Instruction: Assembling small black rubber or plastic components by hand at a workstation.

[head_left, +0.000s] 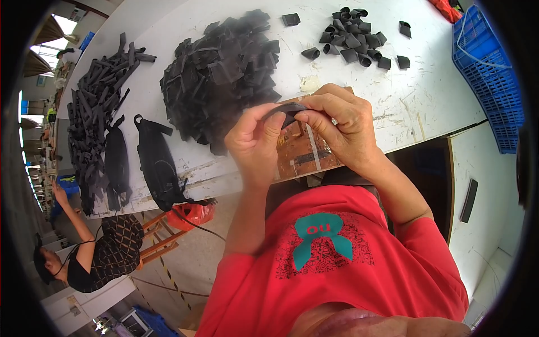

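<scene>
Both hands meet at the centre of the frame over the near edge of a white worktop (404, 112). The left hand (255, 137) and the right hand (339, 121) together pinch a short black strap piece (289, 110), curved between the fingertips; the left thumb and fingers close on its left end, the right fingers curl over its right end. Just under the hands lies a worn brown board (303, 151) with pale tape marks, resting on the worktop edge.

Above the hands, a large heap of flat black strap pieces (222, 73) fills the upper middle of the frame. To its right, in the upper right, sits a smaller cluster of folded black loops (353, 36), with a few loose ones near it. At the left, a long pile of black straps (92, 112) stretches down the worktop, and two black pouches (157, 163) lie beside it. A blue plastic crate (488, 73) stands at the right edge. In the lower left, another person (101, 247) in dark patterned clothing sits beside a wooden stool (160, 236).
</scene>
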